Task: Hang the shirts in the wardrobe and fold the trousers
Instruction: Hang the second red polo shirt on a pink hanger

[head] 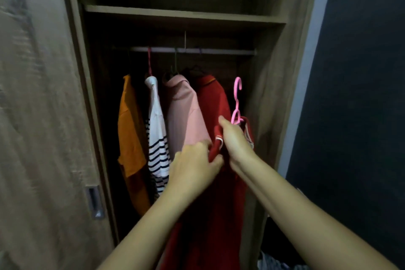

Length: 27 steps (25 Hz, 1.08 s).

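Two bare hands, left hand and right hand, holding a red shirt on a pink hanger at the wardrobe.
Left thumb and fingers pinch a fold of red cloth. Right fingers curl round the shirt's top at the hanger's base. The hook stands free below the rail. Contents on rail, left to right: orange shirt, striped shirt, pale pink shirt, second red shirt.

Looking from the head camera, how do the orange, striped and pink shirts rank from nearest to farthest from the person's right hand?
From the right hand, which holds the red shirt:
1. Pink shirt, just left of it.
2. Striped shirt, further left.
3. Orange shirt, leftmost on the rail.
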Motion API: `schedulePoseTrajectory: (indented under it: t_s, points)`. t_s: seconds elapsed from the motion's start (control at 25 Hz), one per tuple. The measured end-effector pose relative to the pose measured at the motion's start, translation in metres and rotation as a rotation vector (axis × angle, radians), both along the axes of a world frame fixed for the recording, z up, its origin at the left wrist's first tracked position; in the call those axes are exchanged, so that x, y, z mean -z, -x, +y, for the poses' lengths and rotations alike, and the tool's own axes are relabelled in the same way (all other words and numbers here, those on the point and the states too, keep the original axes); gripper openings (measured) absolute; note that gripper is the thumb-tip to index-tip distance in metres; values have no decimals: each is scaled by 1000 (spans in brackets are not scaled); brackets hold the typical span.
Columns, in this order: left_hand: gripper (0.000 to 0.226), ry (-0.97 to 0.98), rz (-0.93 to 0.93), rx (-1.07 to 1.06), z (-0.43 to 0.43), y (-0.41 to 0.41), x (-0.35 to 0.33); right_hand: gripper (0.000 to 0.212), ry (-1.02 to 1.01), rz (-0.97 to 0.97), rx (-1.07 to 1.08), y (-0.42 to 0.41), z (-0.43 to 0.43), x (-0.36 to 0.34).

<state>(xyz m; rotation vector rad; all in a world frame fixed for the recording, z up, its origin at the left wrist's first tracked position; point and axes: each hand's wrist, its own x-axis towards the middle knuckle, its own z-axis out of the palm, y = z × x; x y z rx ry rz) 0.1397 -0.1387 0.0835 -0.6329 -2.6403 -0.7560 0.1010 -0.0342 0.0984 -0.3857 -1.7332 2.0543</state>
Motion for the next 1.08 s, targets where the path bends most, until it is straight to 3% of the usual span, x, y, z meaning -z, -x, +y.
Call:
schedulePoseTrajectory:
  t_s: [0.08, 0.16, 0.36, 0.48, 0.56, 0.68, 0.84, 0.96, 1.08]
  points:
    - [42, -122, -237, 157, 6, 14, -2, 54, -36, 11, 96, 4, 25, 11]
    - [42, -211, -277, 143, 15, 39, -1, 44, -51, -6, 102, 3, 45, 13]
    - [26, -212, -101, 24, 53, 100, -9, 56, -206, 22, 105, 23, 83, 8]
    - [27, -151, 107, -15, 91, 138, -24, 23, -279, 30, 59, 28, 111, -6]
    - [35, -118, 192, 1, 114, 169, -35, 28, -414, 1, 67, 38, 130, -14]
    - [50, -28, 171, 3, 143, 215, -45, 42, -656, -67, 111, 56, 148, -31]
    - [48, 15, 129, -63, 160, 260, -43, 26, -910, -94, 198, 90, 165, -56]
    - [36, 31, 227, -124, 164, 271, -38, 22, -998, -113, 181, 135, 177, -76]
    - [47, 8, 227, -131, 171, 274, -35, 25, -988, -102, 117, 181, 188, -95]
